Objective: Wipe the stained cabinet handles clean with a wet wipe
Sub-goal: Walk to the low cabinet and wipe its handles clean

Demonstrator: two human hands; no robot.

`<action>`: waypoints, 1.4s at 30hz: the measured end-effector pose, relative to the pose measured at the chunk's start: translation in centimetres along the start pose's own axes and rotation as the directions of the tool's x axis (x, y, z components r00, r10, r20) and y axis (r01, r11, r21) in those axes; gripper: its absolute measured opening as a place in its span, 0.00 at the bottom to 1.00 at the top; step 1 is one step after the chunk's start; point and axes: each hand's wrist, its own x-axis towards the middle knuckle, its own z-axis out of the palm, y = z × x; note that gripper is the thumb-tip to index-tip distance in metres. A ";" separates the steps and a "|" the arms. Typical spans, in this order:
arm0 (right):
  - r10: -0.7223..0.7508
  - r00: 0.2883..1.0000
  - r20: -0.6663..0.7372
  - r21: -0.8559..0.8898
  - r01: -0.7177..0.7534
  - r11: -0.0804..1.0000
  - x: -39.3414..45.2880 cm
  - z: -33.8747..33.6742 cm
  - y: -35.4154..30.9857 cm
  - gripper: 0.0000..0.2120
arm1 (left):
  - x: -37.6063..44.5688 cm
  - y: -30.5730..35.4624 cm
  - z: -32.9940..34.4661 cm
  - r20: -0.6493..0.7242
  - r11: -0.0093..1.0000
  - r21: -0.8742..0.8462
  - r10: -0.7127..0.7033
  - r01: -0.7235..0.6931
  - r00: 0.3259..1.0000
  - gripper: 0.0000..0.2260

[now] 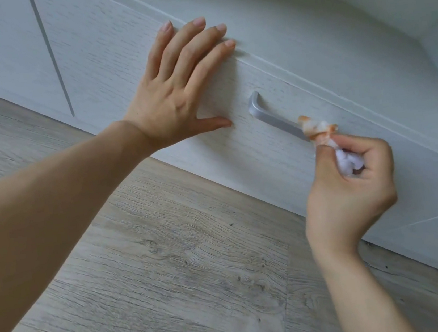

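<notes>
Silver metal catches the eye first: the bar handle [275,116] sits on the white woodgrain drawer front [269,176], running down to the right, its left end curving into the panel and plainly bare and clean. At its lower right end, the wet wipe [319,131] is bunched up and wrapped against the bar, and that bunched part is stained orange; the rest of the wipe, still white, is balled in the palm. Right hand [354,184] has it: thumb and curled fingers [378,156] pinch the wad tightly, knuckles turned toward the drawer, the wrist coming up from the bottom edge. The handle's right end is hidden behind wipe and hand.

Over on the other side, the left hand [175,93] is flat on the same drawer front, just left of the handle, fingers straight and spread, fingertips reaching up to the groove at the drawer's top edge, thumb pointing toward the handle without touching it. It holds nothing, only presses on the panel.

Further left, a thin vertical seam [51,57] splits the cabinet fronts. Below it all runs grey wood-look flooring [168,256], meeting the cabinet base on a diagonal line
</notes>
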 end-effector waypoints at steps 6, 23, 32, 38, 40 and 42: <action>0.225 0.973 -0.045 0.016 -0.225 0.974 1.3 -1.7 0.8 0.11 | 0.0 0.3 -0.2 0.006 1.000 0.007 -0.016 0.016 1.000 0.42; 0.250 0.942 0.222 0.064 -0.270 0.961 -1.9 -0.9 -2.7 0.07 | 0.4 0.6 -2.2 0.162 1.000 0.015 -0.021 0.019 0.986 0.42; 0.053 0.902 0.428 0.125 -0.118 0.985 2.3 2.2 -6.8 0.06 | 3.3 -1.5 -7.2 0.569 0.992 -0.039 0.119 -0.117 0.814 0.40; 0.029 0.810 0.586 0.013 -0.045 0.999 6.1 2.6 -9.2 0.06 | 5.1 -1.3 -12.2 0.775 0.996 0.069 -0.090 0.058 0.626 0.40; 0.069 0.776 0.627 -0.033 -0.062 0.998 7.4 1.8 -10.5 0.07 | 5.8 -1.5 -14.8 0.827 0.987 0.117 -0.158 0.108 0.540 0.40; 0.116 0.750 0.651 -0.076 -0.088 0.993 8.9 0.9 -12.2 0.06 | 7.1 -1.9 -17.5 0.867 0.975 0.167 -0.215 0.143 0.450 0.39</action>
